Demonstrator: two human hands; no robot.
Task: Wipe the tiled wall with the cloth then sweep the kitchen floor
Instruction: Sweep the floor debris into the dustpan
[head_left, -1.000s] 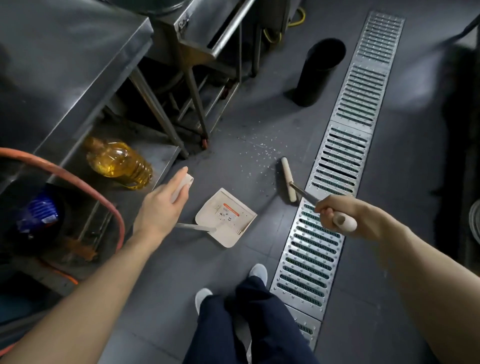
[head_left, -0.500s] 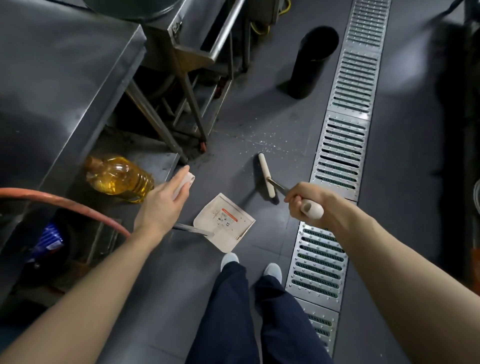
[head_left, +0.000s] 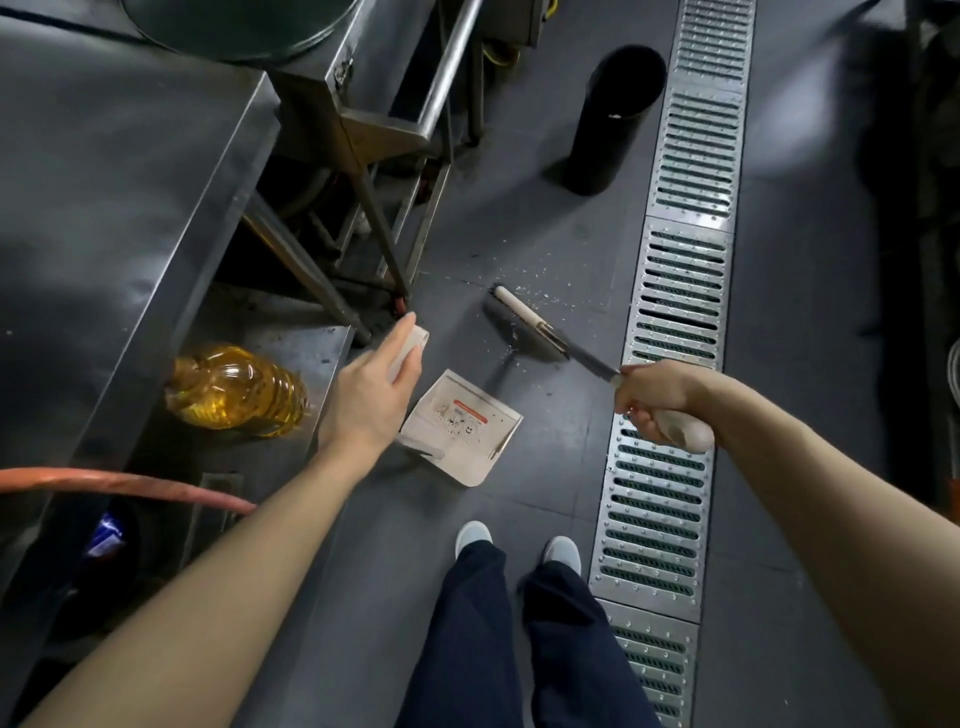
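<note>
Head view: the right hand grips the cream handle of the long dark-shafted broom, whose head rests on the grey floor among white specks. The left hand holds the beige dustpan by its handle, pan beside the broom.

This is a commercial kitchen, seen from above at floor level. A long steel drain grate runs down the dark grey floor — the kind of channel built for hosing down. Left of the grate stands a stainless steel counter with a low shelf under it, and on that shelf lies a big bottle of cooking oil. Beyond the counter, more steel frames and legs crowd together. An orange hose trails below the counter's near end, and a black bin stands just left of the grate — all catering gear.
</note>
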